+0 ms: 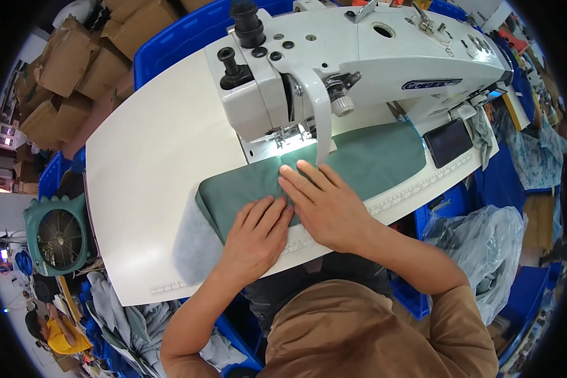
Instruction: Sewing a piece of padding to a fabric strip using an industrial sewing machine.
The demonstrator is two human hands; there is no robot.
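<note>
A folded piece of green fabric point(378, 154) lies across the sewing table, its middle edge under the lit needle area of a white sewing machine point(384, 47). My left hand point(256, 236) rests on the fabric with its fingers stretched out. Just to its right, my right hand point(324, 205) presses flat on the same cloth, fingertips close in front of the presser foot point(288, 142). The fingers of both hands nearly touch. From under the fabric's left end a pale grey fuzzy piece of cloth point(197, 246) sticks out.
A black phone point(448, 143) and scissors point(397, 112) lie on the white table point(145, 164), right of the needle. Along the front edge runs a ruler strip point(416, 179). A green fan point(58, 236), cardboard boxes point(69, 57), a plastic bag point(479, 252) and a person in yellow point(66, 334) surround it.
</note>
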